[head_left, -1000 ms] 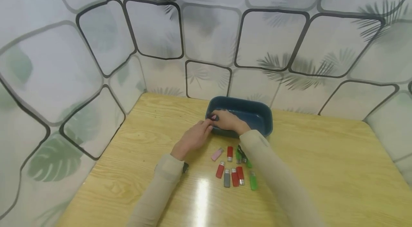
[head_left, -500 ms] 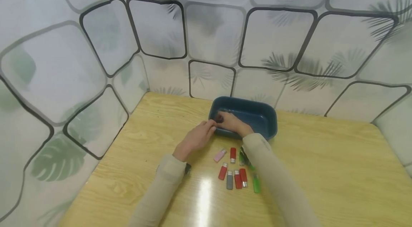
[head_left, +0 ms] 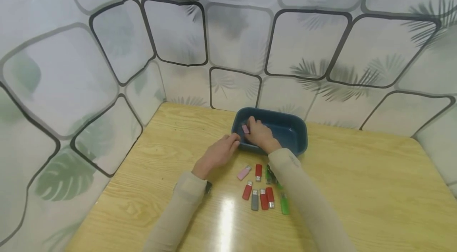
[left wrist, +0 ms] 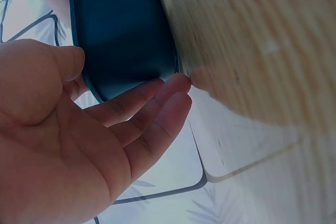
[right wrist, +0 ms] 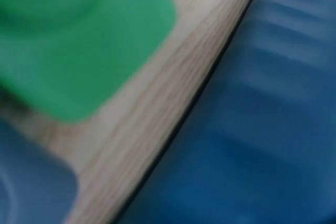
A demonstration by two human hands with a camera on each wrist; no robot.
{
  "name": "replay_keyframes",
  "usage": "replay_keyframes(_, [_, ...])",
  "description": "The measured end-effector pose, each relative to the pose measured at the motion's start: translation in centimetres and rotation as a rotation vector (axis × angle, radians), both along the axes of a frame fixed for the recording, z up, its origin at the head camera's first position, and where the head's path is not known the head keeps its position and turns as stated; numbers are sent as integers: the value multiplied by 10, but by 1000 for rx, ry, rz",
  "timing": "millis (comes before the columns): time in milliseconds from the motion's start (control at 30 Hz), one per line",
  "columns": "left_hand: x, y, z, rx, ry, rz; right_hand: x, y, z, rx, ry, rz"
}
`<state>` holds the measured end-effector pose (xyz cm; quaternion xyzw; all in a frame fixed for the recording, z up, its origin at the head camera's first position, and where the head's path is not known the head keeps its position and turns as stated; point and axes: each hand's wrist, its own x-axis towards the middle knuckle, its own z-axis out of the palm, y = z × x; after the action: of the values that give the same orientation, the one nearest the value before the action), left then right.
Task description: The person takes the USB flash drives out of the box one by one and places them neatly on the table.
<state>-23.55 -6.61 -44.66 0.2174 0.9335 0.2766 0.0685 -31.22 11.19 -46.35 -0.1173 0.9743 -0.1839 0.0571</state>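
In the head view my left hand [head_left: 219, 152] is at the near left corner of a dark blue plastic tub [head_left: 298, 127]. The left wrist view shows its thumb by the rim and its other fingers against the tub's outer wall [left wrist: 121, 30]. My right hand [head_left: 260, 135] reaches over the near rim into the tub's left end. Between its thumb and fingers it holds a pink USB stick [head_left: 245, 129]; part of the stick is hidden. The right wrist view catches only the tub's outside [right wrist: 252, 119] and a sliver of a finger.
On the wooden table [head_left: 357, 184] before the tub lie several USB sticks: a pink one [head_left: 244, 172], a grey one [head_left: 254, 200], a green one [head_left: 284, 204] and several red ones, including one [head_left: 258, 172]. The right sleeve partly covers more green and dark ones. Patterned walls stand behind.
The right hand has shifted right and farther into the tub, away from the left hand's fingertips, and the pink stick in it shows again. The left hand stays at the tub's corner.
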Motion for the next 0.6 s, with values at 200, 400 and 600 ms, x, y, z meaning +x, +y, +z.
replay_keyframes(200, [1, 0, 1, -2, -9, 0, 0, -2, -1, 90, -16, -35])
replay_keyframes(400, [2, 0, 2, -6, -22, 0, 3, -3, 2, 124, -23, -6])
replay_keyframes(600, [2, 0, 2, 2, -16, -4, 3, -2, 2, 138, -8, 28])
